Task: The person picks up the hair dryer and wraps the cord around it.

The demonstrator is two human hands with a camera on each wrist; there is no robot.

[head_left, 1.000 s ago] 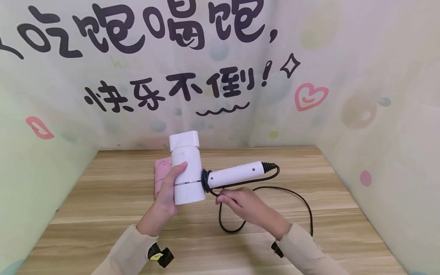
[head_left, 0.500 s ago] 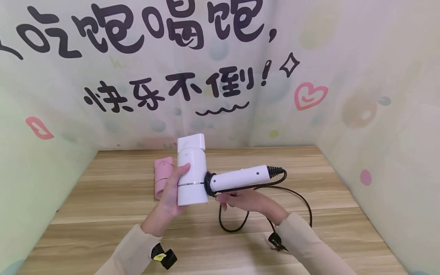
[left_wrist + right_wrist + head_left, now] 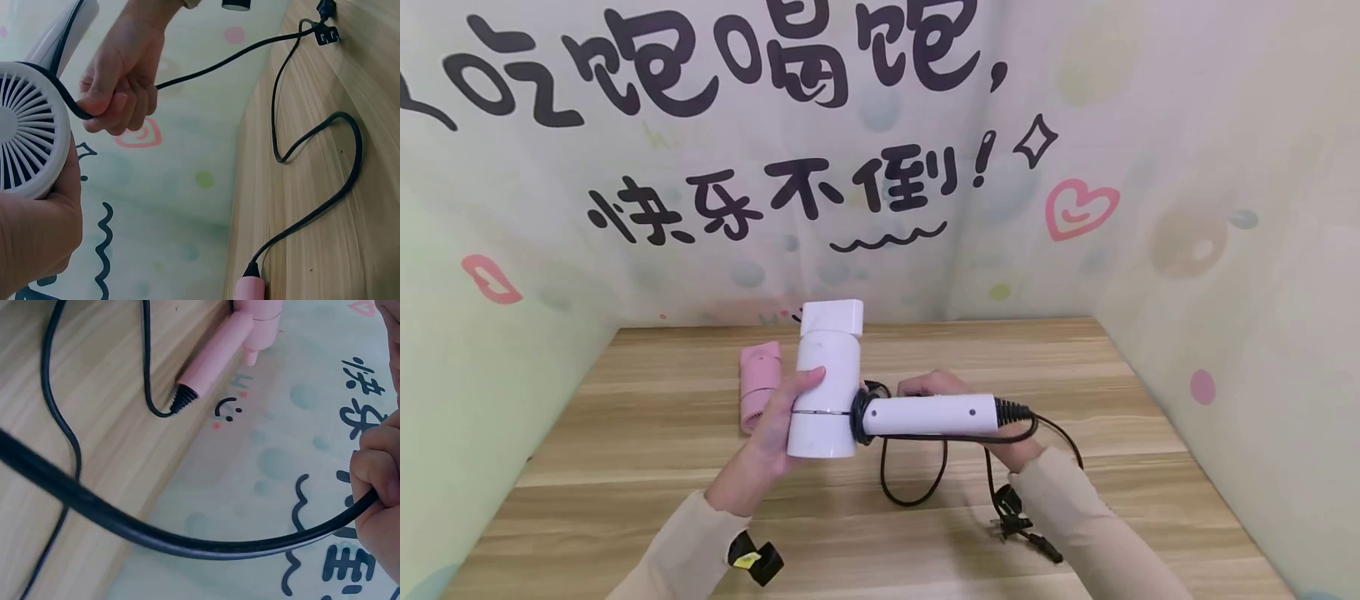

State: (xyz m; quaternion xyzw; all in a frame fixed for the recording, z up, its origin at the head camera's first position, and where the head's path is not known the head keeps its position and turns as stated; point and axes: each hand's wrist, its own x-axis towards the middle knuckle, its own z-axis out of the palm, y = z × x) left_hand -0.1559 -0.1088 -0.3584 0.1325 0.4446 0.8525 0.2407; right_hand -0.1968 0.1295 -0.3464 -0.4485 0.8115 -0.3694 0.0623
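Left hand (image 3: 772,429) grips the white dryer (image 3: 837,367), whose handle (image 3: 931,415) has come before the right hand (image 3: 128,78), pinching the black cord (image 3: 219,550).

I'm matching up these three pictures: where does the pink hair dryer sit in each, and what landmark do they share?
Head: the pink hair dryer is left of centre, just left of the white hair dryer.
Left wrist: bottom edge, right of centre; only one end of it shows.
Right wrist: at the top, right of centre, partly cut off by the upper edge.
Shared landmark: the black wavy line on the backdrop.
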